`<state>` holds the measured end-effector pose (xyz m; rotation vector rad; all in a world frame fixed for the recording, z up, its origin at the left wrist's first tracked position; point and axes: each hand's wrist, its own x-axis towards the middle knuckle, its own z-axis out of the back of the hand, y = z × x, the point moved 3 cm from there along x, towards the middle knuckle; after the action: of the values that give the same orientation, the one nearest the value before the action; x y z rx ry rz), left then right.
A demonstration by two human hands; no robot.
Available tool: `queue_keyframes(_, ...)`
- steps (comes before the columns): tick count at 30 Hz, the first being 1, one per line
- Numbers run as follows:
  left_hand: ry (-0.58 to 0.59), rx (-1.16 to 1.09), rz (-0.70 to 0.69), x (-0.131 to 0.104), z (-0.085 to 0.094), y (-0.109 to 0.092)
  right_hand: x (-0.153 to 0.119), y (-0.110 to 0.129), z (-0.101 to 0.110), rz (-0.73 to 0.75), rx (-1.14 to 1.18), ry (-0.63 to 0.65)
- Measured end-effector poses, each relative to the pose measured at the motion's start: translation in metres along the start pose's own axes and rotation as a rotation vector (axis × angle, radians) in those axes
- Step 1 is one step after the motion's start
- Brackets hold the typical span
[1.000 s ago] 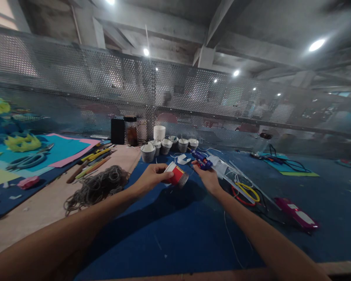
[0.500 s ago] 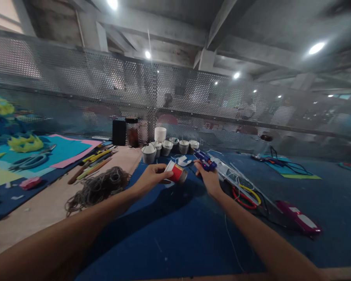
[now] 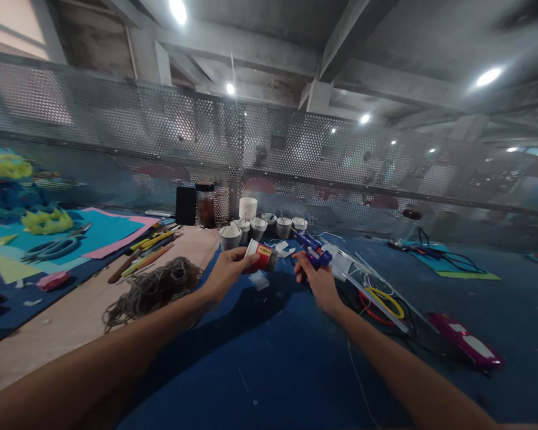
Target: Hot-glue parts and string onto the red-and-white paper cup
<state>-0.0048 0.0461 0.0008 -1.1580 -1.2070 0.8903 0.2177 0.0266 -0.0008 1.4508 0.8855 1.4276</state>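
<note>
My left hand [image 3: 231, 272] is closed around a small red and white paper cup [image 3: 262, 255], tipped on its side over the blue table. Grey cord seems to be wound around the cup's right end. To the right, my right hand [image 3: 316, 278] has its fingers curled at a blue glue gun [image 3: 312, 248], whose handle is mostly hidden by the hand. White paper scraps [image 3: 283, 248] lie between the two hands. Left of my left hand sits a tangled heap of grey cord [image 3: 155, 289] on a pale board.
Several small cups [image 3: 230, 237] stand behind the hands, near a lidded jar [image 3: 205, 206] and the mesh screen. Scissors [image 3: 54, 246] and coloured paper lie left. Clear sticks, a yellow cable loop [image 3: 385, 300] and a purple device [image 3: 468, 340] are on the right.
My right hand has closed its fingers at the glue gun, which has shifted slightly left. The cup in my left hand has moved a little left and turned more level.
</note>
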Motion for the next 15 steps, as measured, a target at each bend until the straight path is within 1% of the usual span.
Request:
queue_keyframes(3,-0.012,-0.003,-0.035,0.002,0.002,0.0,-0.007,0.003,-0.005,-0.006,-0.026,0.057)
queue_keyframes(8,-0.091,0.007,-0.066,0.004,0.007,0.0,-0.014,-0.003,-0.008,-0.06,-0.145,0.046)
queue_keyframes(10,-0.108,0.022,-0.074,0.002,0.007,-0.002,-0.015,-0.004,-0.009,-0.049,-0.154,0.077)
queue_keyframes(13,-0.088,0.036,-0.107,0.0,0.004,-0.009,-0.018,-0.001,-0.01,-0.024,-0.189,0.119)
queue_keyframes(15,-0.074,0.043,-0.131,-0.002,0.003,-0.012,-0.02,0.0,-0.01,-0.012,-0.233,0.114)
